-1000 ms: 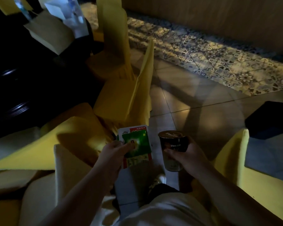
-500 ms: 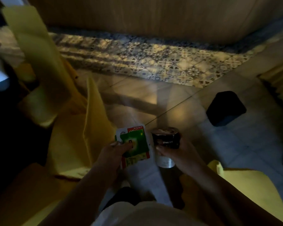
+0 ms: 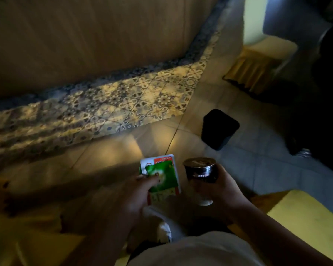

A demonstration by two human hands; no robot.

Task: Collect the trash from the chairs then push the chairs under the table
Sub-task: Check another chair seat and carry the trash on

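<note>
Both hands full now, your left hand [image 3: 136,191] pinching the green packets [image 3: 161,175] flat and your right hand [image 3: 222,186] wrapped round the upright cup [image 3: 199,173], with the black bin [image 3: 219,129] ahead, right of centre, nearer that cup hand.

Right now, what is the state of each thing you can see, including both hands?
left hand: holds the packets, thumb on top
green packet: held, lying on the white and red packet
white and red packet: held under the green one
right hand: grips the cup
dark cup: upright, held, lid on
black bin: standing on the floor, apart from the hands
yellow chair: unoccupied seat at lower right
</note>
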